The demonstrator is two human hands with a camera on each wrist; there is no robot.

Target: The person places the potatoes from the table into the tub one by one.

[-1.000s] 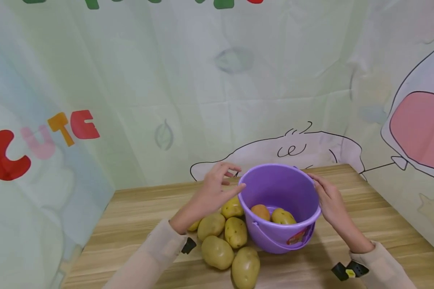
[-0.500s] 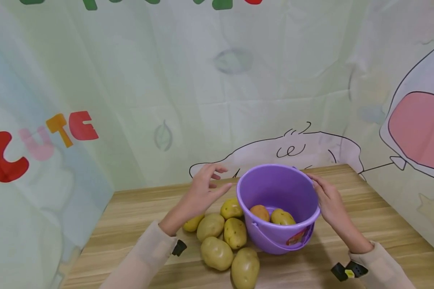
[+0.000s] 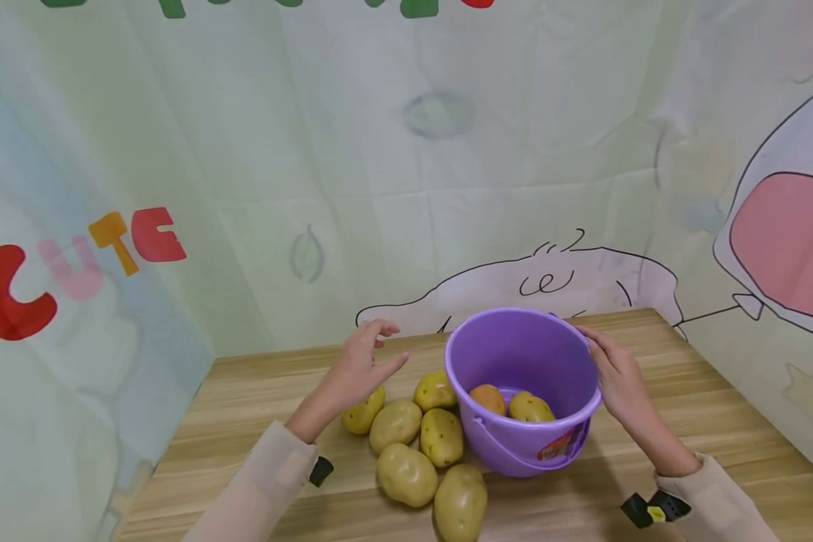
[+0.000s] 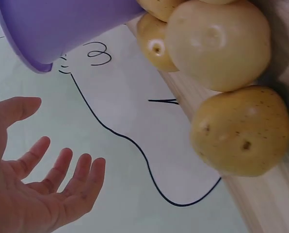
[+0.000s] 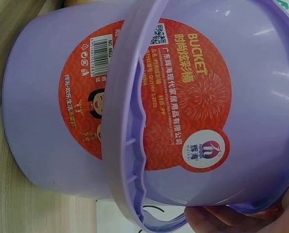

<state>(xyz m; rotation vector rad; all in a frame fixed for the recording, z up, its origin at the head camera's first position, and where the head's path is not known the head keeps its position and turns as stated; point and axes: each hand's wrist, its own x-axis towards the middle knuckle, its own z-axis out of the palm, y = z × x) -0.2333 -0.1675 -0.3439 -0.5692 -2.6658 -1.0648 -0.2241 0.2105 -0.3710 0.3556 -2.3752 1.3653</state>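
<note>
A purple bucket stands on the table in the head view, with a potato and an orange-brown round item inside. My right hand rests against its right side at the rim, fingers fairly straight; the right wrist view shows the fingertips on the outer wall beside the handle. My left hand hovers left of the bucket, fingers spread and loosely bent, holding nothing. Several loose potatoes lie left of and in front of the bucket; one potato is partly behind my left hand.
The wooden table meets a printed cloth backdrop at its back and sides. A red label is stuck on the bucket's wall. Black wrist bands show at the sleeves.
My left hand has drawn back to the left, away from the bucket's rim, uncovering more of the leftmost potato. The right hand and the bucket have stayed in place.
</note>
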